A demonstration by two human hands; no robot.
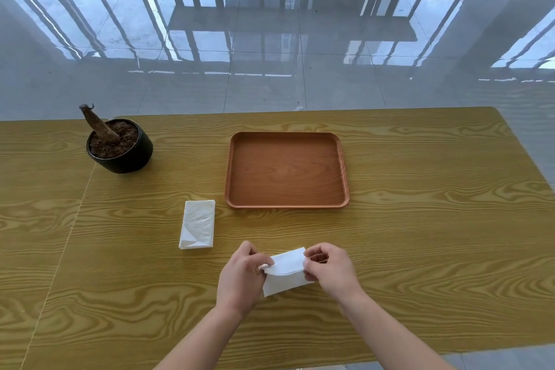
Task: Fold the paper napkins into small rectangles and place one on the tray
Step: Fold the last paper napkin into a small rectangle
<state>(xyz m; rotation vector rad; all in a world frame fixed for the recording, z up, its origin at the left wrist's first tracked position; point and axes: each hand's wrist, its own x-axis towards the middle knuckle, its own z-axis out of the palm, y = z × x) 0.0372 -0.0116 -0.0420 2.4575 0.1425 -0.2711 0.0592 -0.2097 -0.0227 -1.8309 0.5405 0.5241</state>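
Note:
A white paper napkin (285, 272), partly folded with its top flap bent over, is held between both hands just above the wooden table near its front. My left hand (240, 276) pinches its left edge and my right hand (332, 270) pinches its right edge. A small stack of white napkins (198, 224) lies flat on the table to the left of the hands. The brown wooden tray (286, 204) sits beyond the hands at the table's middle, with nothing on it.
A black pot (126, 159) with soil and a dry stump stands at the back left of the yellow wood-grain table (420, 234). Glossy floor tiles and black table bases lie beyond the far edge.

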